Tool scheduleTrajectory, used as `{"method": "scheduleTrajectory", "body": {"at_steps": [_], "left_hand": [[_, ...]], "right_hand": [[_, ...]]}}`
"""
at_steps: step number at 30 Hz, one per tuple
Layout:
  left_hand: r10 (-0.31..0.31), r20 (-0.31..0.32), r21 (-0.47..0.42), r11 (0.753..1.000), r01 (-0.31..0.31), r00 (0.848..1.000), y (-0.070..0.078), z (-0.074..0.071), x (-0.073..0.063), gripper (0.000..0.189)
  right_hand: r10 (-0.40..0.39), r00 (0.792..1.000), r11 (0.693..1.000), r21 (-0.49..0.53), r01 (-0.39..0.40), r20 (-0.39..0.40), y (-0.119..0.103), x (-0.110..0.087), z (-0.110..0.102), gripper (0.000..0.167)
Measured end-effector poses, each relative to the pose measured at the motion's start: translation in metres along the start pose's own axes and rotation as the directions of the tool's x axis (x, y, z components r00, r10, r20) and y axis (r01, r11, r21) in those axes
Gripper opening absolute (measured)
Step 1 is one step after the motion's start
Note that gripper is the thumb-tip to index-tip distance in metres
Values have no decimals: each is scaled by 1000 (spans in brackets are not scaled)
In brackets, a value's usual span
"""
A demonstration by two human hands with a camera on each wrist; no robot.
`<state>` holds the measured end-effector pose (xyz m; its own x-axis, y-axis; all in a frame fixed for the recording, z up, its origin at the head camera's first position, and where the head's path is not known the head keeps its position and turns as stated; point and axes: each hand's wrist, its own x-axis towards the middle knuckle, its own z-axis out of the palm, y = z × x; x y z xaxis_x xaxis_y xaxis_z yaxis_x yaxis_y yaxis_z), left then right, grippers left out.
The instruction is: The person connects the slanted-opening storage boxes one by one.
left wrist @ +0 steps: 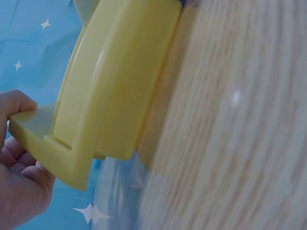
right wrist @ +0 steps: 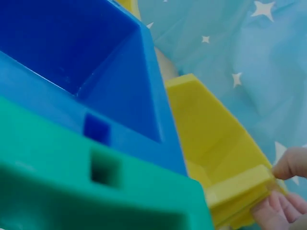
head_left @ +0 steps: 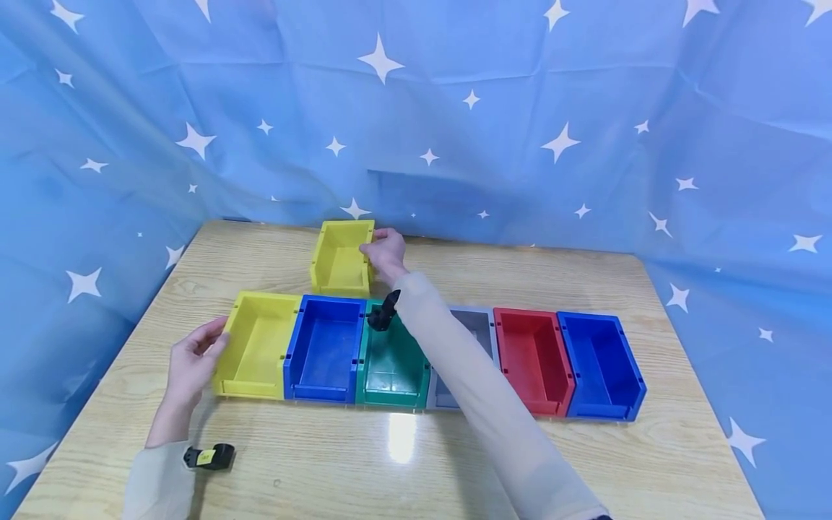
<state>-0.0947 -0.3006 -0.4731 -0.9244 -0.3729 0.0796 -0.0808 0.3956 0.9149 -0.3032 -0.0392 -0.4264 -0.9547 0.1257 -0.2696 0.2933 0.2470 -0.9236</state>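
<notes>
My left hand (head_left: 191,359) pinches the side wall of the yellow bin (head_left: 250,388) at the left end of a row. In the left wrist view, thumb and fingers lie on either side of that wall. Behind the row stands a second yellow bin (head_left: 342,258); my right hand (head_left: 388,253) grips its right side wall between thumb and fingers. Beside the first yellow bin come a blue bin (head_left: 325,361) and a green bin (head_left: 393,368). My right forearm crosses over the green bin and a grey bin (head_left: 477,325), hiding part of each.
A red bin (head_left: 533,354) and another blue bin (head_left: 598,368) finish the row on the right. Everything stands on a wood-grain table (head_left: 312,462). A blue curtain with white stars (head_left: 455,130) hangs behind it and at the sides.
</notes>
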Motion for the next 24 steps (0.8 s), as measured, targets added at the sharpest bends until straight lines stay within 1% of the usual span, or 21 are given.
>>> {"method": "scheduleTrajectory", "body": {"at_steps": [4, 7, 10, 14, 17, 24], "left_hand": [[11, 7, 2, 1000, -11, 1000, 0, 0, -1, 35], [-3, 17, 25, 1000, 2, 1000, 1, -1, -2, 37], [-17, 20, 35, 999, 16, 1000, 1, -1, -3, 38], [-22, 15, 36, 999, 21, 1000, 1, -1, -3, 39], [-19, 11, 39, 999, 19, 1000, 1, -1, -3, 38], [-27, 12, 23, 999, 26, 1000, 2, -1, -2, 39]], "right_hand": [[-17, 1000, 1000, 21, 18, -7, -3, -1, -12, 38], [-40, 999, 999, 22, 40, -13, -7, -3, -23, 36], [-85, 996, 996, 21, 85, -17, -14, -7, -36, 36], [-122, 992, 991, 52, 122, -12, -22, -14, -57, 37], [-132, 991, 987, 86, 133, -9, -26, -17, -73, 36], [-152, 988, 981, 115, 153, -18, -31, -25, -111, 38]]}}
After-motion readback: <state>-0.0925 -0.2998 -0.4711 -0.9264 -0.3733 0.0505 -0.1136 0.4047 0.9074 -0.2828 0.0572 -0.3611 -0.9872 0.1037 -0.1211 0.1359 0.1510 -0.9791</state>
